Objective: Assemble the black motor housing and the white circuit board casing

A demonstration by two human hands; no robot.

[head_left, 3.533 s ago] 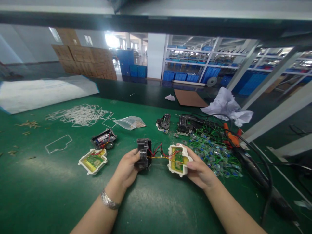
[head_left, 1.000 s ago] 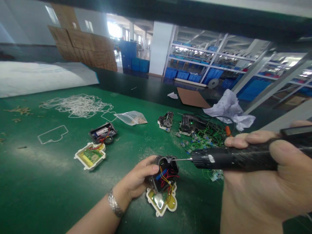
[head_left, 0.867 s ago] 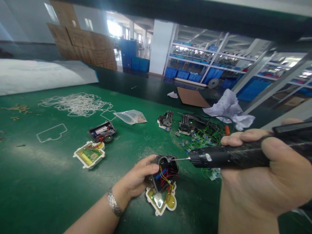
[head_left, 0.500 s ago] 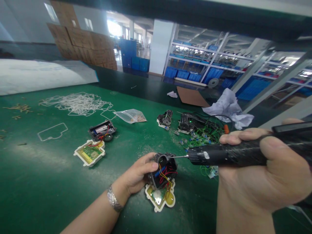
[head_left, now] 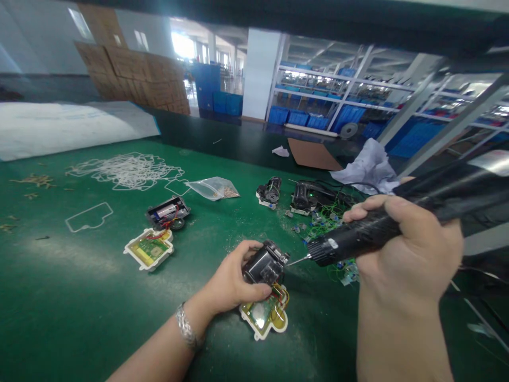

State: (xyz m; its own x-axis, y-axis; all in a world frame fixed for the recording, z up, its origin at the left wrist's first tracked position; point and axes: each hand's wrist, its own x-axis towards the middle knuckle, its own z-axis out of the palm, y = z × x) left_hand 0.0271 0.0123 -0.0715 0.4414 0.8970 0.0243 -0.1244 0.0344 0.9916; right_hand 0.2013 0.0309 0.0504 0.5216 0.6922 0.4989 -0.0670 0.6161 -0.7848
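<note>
My left hand (head_left: pixel 233 284) grips a small black plastic housing (head_left: pixel 265 263) above a white-rimmed cover with a green circuit board (head_left: pixel 265 318), joined to it by red and yellow wires. My right hand (head_left: pixel 413 249) is shut on a black electric screwdriver (head_left: pixel 358 239). Its thin bit touches the right side of the black housing. The housing shows its closed outer face now. A metal bracelet sits on my left wrist.
A second opened unit, black battery case (head_left: pixel 167 213) and white board cover (head_left: pixel 149 249), lies left. White gasket loops (head_left: pixel 127 172), a small bag of screws (head_left: pixel 212 188), two black motor parts (head_left: pixel 270 191), a green wire pile (head_left: pixel 330 223) and crumpled paper (head_left: pixel 368 167) lie beyond on the green mat.
My left hand has turned the black housing over, hiding its wired inside. The screwdriver has tilted down and its bit moved from the housing's top rim to its right side.
</note>
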